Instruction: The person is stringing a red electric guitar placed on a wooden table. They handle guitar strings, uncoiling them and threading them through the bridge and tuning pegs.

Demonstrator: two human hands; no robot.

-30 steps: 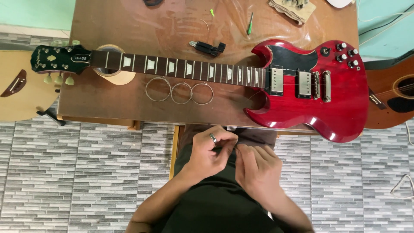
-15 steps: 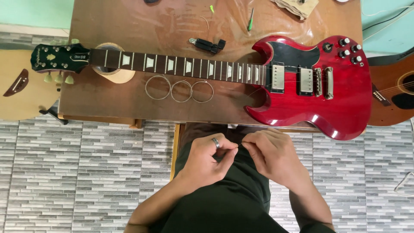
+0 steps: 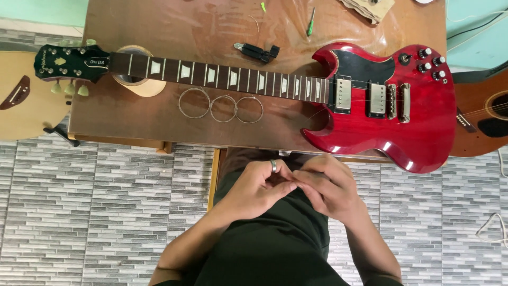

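Note:
A red electric guitar (image 3: 391, 106) lies across a wooden table (image 3: 159, 21), its dark neck (image 3: 222, 77) running left to a black headstock (image 3: 66, 62) past the table edge. Three coiled strings (image 3: 221, 106) lie side by side in front of the neck. Below the table's near edge, over my lap, my left hand (image 3: 256, 190), with a ring on one finger, and my right hand (image 3: 330, 188) meet fingertip to fingertip. Both pinch at the same spot. Whatever is between the fingers is too thin to make out.
A black tool (image 3: 257, 51), a green-handled screwdriver (image 3: 311, 22) and a roll of tape (image 3: 138, 85) under the neck lie on the table. An acoustic guitar (image 3: 21, 100) is at the left, another (image 3: 484, 119) at the right. Cables (image 3: 492, 230) lie on the tiled floor.
My hands have shifted slightly right and spread a little, then closed again at the fingertips. The guitar and the coiled strings have not moved on the table.

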